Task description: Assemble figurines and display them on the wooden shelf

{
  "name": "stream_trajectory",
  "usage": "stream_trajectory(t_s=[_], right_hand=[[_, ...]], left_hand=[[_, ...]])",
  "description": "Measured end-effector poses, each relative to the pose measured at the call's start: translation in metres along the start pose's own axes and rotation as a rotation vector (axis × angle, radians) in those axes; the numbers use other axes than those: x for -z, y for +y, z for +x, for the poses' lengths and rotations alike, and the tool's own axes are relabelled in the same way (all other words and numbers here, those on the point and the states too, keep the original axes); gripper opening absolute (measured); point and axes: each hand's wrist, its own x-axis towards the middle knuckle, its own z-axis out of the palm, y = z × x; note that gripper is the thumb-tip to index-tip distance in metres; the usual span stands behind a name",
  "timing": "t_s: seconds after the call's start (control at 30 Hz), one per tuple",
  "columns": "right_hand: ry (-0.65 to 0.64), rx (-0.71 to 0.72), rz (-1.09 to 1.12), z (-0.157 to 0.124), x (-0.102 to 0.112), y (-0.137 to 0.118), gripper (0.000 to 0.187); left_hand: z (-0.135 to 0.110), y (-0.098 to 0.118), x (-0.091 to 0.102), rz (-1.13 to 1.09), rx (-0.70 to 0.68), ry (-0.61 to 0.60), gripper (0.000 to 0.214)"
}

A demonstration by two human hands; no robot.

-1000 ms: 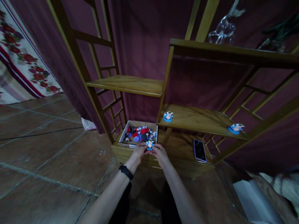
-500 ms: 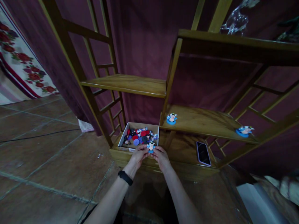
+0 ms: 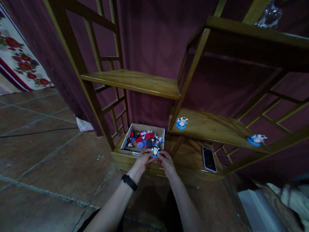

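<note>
Between both hands I hold a small figurine (image 3: 155, 150) with a white and pink body and a round blue base. My left hand (image 3: 144, 159) pinches its left side, and my right hand (image 3: 166, 161) grips the right side. Just beyond my fingers lies an open cardboard box (image 3: 129, 150) with several loose figurines and red, purple and dark round bases inside. A similar figurine (image 3: 181, 122) stands on the left end of the middle shelf (image 3: 212, 127). Another blue-based figurine (image 3: 257, 140) is at that shelf's right end.
A phone (image 3: 209, 159) with a pale purple edge lies on the low cabinet top. Above the box is a wooden shelf (image 3: 135, 82), and uprights divide the unit. A clear glass ornament (image 3: 269, 15) stands at top right. A white box (image 3: 259, 209) is on the floor.
My view has shifted slightly, so the shelves appear moved. Both hands still hold the figurine in front of the box, with almost no change in grip.
</note>
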Motion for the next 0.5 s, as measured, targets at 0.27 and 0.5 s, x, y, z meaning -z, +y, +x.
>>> stream_trajectory(t_s=[0.27, 0.5], right_hand=[[0.032, 0.016, -0.058, 0.0004, 0.001, -0.0025, 0.032], [0.016, 0.014, -0.023, 0.0025, 0.0006, -0.007, 0.03]], left_hand=[[0.0009, -0.0009, -0.0017, -0.015, 0.026, -0.015, 0.014], [0.0023, 0.0004, -0.0043, -0.016, -0.011, -0.068, 0.016]])
